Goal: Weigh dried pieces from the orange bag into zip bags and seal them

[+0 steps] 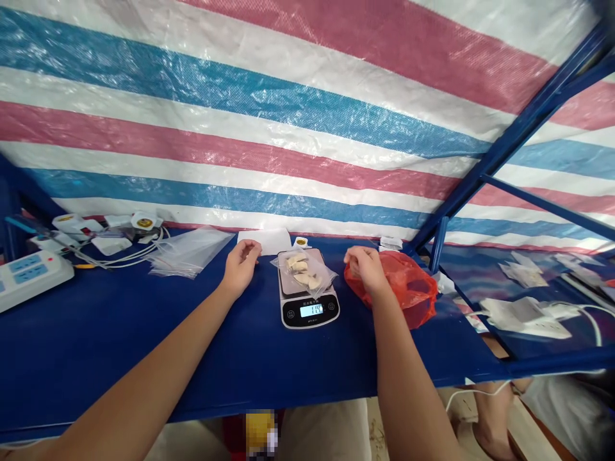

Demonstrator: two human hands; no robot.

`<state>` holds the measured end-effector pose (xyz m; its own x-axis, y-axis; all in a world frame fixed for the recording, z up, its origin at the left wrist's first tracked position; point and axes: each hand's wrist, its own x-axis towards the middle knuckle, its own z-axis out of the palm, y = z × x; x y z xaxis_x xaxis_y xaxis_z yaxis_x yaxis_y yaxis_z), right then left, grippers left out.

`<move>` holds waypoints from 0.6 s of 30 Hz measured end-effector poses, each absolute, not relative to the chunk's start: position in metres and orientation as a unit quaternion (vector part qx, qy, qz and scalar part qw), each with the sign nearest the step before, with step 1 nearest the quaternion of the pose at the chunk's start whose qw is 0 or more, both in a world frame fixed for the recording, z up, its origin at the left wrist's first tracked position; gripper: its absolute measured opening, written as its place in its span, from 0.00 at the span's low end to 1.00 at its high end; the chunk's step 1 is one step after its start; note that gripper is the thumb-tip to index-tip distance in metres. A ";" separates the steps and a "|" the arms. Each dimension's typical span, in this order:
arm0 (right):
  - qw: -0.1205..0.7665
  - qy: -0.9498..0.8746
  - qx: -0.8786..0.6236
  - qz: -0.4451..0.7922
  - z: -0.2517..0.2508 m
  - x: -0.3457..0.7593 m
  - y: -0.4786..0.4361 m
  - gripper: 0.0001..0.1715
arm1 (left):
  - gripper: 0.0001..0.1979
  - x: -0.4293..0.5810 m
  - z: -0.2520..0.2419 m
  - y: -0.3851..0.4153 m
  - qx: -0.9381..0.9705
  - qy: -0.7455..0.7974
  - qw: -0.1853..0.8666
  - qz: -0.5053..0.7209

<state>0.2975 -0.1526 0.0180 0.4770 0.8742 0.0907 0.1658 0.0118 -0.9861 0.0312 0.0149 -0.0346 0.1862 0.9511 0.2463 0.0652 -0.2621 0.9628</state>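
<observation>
A kitchen scale (310, 312) with a lit display stands in the middle of the blue tabletop. On its pan lies a clear zip bag (327, 274) with several pale, cream-coloured slices (302, 270) in or on it. To the left of the scale is my left hand (240, 264), fingers curled in and nothing visible in them, beside a white sheet of paper (269, 241). My right hand (366, 266) is over the left part of a red plastic bag (408, 291), its fingers bent closed; whatever they may hold is hidden. Neither hand touches the scale.
A stack of clear bags (189, 251) lies to the left, near white cables and a power strip (36, 275). Behind the scale sits a small white item with a yellow disc (301, 242). Blue metal bars (461, 186) rise at right; another table there holds packets. A striped tarp (240, 115) hangs behind.
</observation>
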 end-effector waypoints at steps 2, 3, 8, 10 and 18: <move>0.486 -0.455 -0.630 0.399 0.029 0.301 -0.168 0.13 | 0.16 0.030 -0.027 0.006 0.666 0.389 0.400 0.494; 0.431 -0.480 -0.627 0.438 0.034 0.302 -0.174 0.12 | 0.15 0.031 -0.023 0.000 0.697 0.368 0.370 0.492; 0.302 -0.565 -0.616 0.458 0.040 0.289 -0.174 0.26 | 0.15 0.049 -0.005 -0.021 0.830 0.252 0.292 0.404; 0.306 -0.584 -0.629 0.413 0.034 0.277 -0.165 0.28 | 0.16 0.058 -0.003 -0.026 0.849 0.240 0.289 0.372; 0.260 -0.633 -0.694 0.223 0.015 0.253 -0.148 0.20 | 0.18 0.058 -0.008 -0.048 0.865 0.258 0.264 0.340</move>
